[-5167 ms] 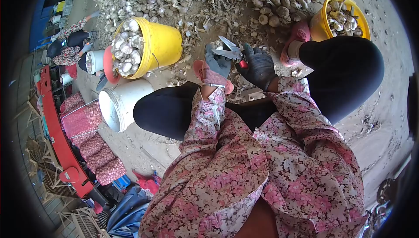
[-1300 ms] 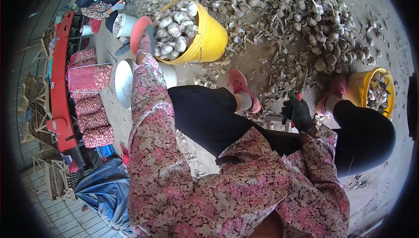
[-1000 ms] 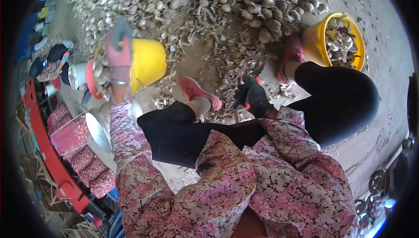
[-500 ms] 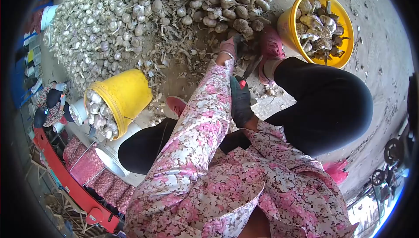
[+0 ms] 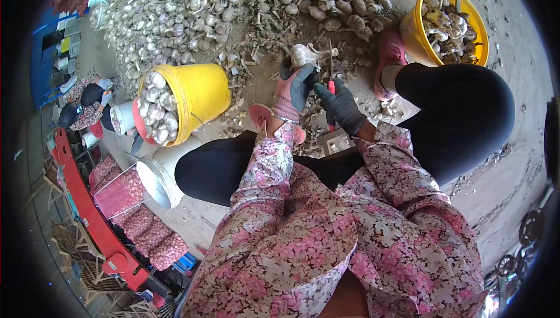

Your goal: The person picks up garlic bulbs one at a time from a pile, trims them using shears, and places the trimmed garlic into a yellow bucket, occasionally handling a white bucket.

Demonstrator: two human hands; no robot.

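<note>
My left hand (image 5: pixel 293 92), in a pink and dark glove, is closed around a garlic bulb (image 5: pixel 303 55) whose dry stalk points to the right. In my right hand (image 5: pixel 341 105), gloved in dark grey, is a knife (image 5: pixel 331 87) with a red handle; its narrow blade stands upright beside the stalk and overlaps its end in this view. Both hands are close together above the floor, between my knees. Beyond them spreads a large heap of garlic (image 5: pixel 204 12), with loose dry skins at its near edge.
A yellow bucket of garlic (image 5: pixel 201 93) lies tilted at the left; another yellow bucket (image 5: pixel 415 32) with darker bulbs stands at the right. A white bucket (image 5: pixel 158 184), filled net sacks (image 5: pixel 151 233) and a red machine beam (image 5: pixel 93 219) are farther left. Another person (image 5: pixel 87 102) works there.
My left hand has come back from the heap's edge with a garlic bulb. My right hand has turned upward, bringing the knife up to the stalk. The view has shifted slightly.
</note>
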